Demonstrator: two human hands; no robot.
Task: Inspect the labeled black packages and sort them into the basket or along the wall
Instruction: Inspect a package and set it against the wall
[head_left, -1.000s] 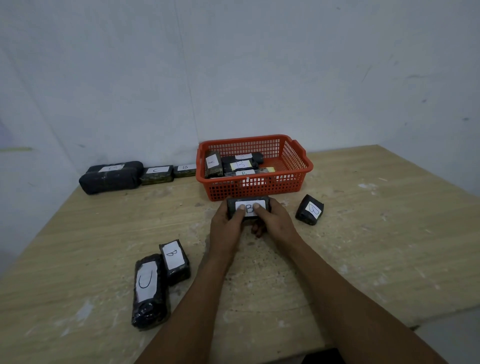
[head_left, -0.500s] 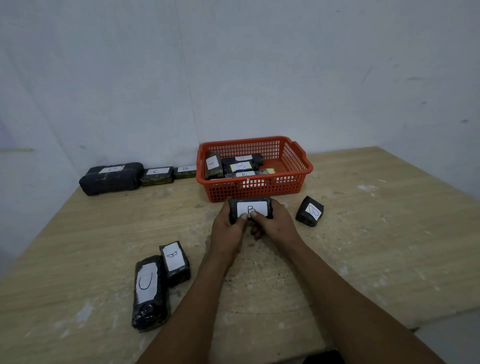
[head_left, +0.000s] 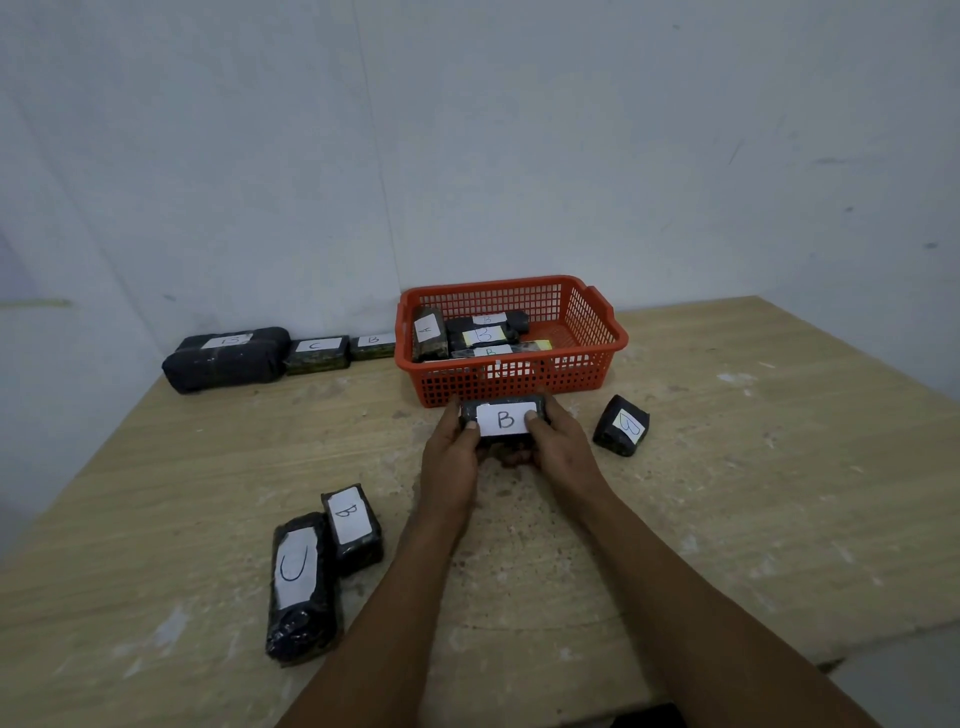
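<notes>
Since the earlier frames, both thumbs have been slid outward off the white paper label, so the letter B is now uncovered on the small black wrapped package (head_left: 503, 420). That package is held above the worn wooden table (head_left: 727, 493), just in front of the near wall of the red plastic mesh basket (head_left: 597, 317); its left end is gripped by the left hand (head_left: 453, 453) and its right end by the right hand (head_left: 558, 448), fingers curled under, thumbs on top.

Inspection appears to be the step in hand. With the letter read, a placement is called for next, and packages marked B are seen both in the basket and in the row along the wall (head_left: 519, 156), so the destination cannot be judged from the label alone.

Room remains in the basket's right half. Open tabletop lies toward the right edge, where only one B-labelled black package (head_left: 621, 426) sits; two more, marked B (head_left: 353, 527) and C (head_left: 300, 587), lie toward the near left edge.
</notes>
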